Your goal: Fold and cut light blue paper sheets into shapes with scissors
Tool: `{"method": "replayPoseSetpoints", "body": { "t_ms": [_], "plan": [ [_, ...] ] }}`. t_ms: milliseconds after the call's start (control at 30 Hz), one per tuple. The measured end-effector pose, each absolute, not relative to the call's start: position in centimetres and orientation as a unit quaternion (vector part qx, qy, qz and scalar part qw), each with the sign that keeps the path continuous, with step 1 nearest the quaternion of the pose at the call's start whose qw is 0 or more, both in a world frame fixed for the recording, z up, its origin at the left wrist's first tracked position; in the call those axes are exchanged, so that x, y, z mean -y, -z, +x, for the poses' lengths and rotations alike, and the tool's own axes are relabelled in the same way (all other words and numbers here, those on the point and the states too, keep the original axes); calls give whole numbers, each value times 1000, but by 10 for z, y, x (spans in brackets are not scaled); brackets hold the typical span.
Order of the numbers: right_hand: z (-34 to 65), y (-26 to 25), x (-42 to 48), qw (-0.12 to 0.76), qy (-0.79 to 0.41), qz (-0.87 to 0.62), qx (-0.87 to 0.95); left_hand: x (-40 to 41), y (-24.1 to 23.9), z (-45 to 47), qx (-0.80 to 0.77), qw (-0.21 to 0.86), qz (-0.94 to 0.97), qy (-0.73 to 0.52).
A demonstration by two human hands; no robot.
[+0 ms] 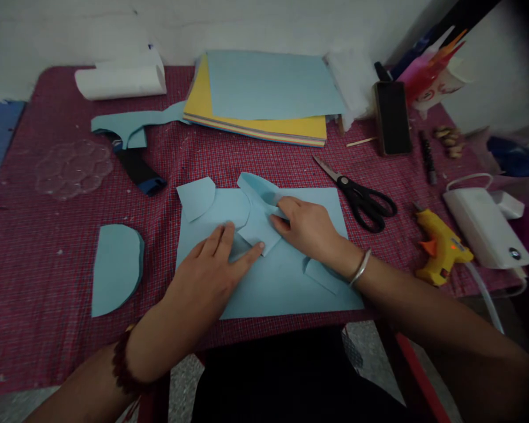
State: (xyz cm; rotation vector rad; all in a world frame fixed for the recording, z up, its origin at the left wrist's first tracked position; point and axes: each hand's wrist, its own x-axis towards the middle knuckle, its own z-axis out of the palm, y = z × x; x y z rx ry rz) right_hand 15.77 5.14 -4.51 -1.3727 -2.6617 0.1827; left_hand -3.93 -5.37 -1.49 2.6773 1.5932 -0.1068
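Observation:
A large light-blue paper sheet (pixel 264 288) lies flat near the table's front edge, with several cut blue pieces on it. My left hand (pixel 216 264) rests on the sheet with fingers spread, its thumb reaching the edge of a curved paper offcut (pixel 258 226). Thumb and fingers of my right hand (pixel 308 226) pinch that curling offcut at its right side. One blue piece with a rounded corner (pixel 197 198) overlaps the sheet's upper left; another small piece (pixel 321 276) lies under my right wrist. Left of the sheet is a half-round blue paper piece (pixel 117 270), seemingly stacked.
Black-handled scissors (pixel 357 194) lie open right of the sheet. Beyond them are a yellow glue gun (pixel 443 247), a white power box (pixel 487 226) and a phone (pixel 392 117). Coloured paper (pixel 268 85) is stacked at the back. A clear plastic palette (pixel 74 167) sits left.

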Motion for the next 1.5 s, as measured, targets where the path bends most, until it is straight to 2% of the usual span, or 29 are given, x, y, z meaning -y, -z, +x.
{"method": "replayPoseSetpoints", "body": {
  "t_ms": [600, 1200, 1500],
  "plan": [
    [158, 47, -53, 124, -62, -454, 880, 53, 15, -36, -506, -18, 862, 36],
    [158, 49, -54, 118, -57, -445, 886, 53, 16, -35, -510, -5, 860, 24],
    [157, 47, -53, 112, -58, -441, 888, 51, 17, -37, -450, -21, 891, -59]
  ]
}}
